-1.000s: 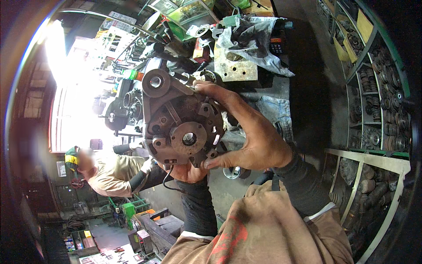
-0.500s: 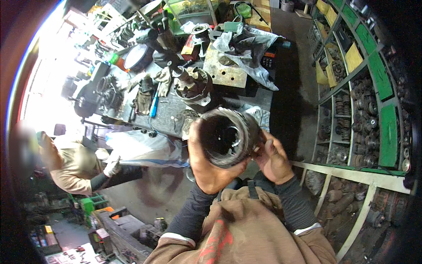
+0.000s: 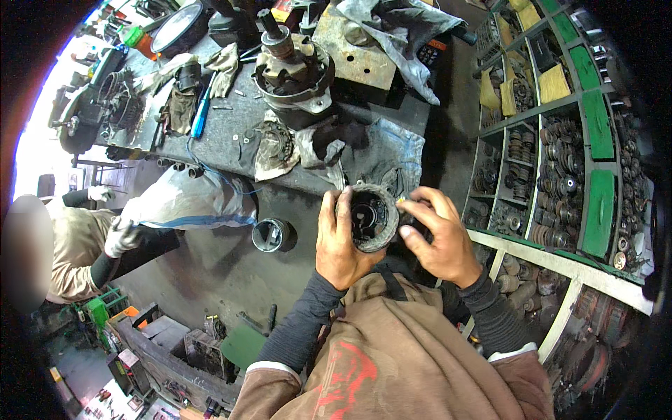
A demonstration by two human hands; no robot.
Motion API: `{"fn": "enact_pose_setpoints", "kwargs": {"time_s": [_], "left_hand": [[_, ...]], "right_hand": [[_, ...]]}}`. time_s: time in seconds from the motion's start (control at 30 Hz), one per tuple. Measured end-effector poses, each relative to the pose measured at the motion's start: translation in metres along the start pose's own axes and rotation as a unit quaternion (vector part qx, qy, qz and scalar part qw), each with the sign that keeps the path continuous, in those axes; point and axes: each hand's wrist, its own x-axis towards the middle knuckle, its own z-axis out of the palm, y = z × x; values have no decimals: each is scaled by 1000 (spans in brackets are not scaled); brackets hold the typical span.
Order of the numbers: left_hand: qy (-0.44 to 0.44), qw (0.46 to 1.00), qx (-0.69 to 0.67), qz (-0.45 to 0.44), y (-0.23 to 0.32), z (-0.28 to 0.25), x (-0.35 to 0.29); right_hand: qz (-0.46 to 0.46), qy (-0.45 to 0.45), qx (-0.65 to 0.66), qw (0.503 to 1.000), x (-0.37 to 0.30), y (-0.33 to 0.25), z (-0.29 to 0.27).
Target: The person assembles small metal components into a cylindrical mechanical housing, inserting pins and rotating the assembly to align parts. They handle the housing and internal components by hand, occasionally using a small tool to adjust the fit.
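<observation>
L hand (image 3: pixel 341 246) is clamped around the L side of a round metal housing (image 3: pixel 374 220), held in midair btwn wearer's torso & workbench (image 3: pixel 234 129), hollow end facing cam. R hand (image 3: pixel 448 241) is at housing's R side, thumb & index fingertips apart; can't tell whether it also grips the part. On workbench, a blue-handled tool (image 3: pixel 201 115) lies L of a larger metal assy (image 3: pixel 292 77); a round container (image 3: pixel 284 233) stands on floor, L of L hand.
</observation>
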Motion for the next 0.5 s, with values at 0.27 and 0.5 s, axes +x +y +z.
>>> {"fn": "enact_pose_setpoints", "kwargs": {"time_s": [0.27,0.5], "left_hand": [[-12,999,27,22,10,-6,19],[-60,987,139,60,32,-10,44]], "right_hand": [[-122,-122,-254,952,45,-25,-5],[27,-337,-294,894,97,-22,-11]]}}
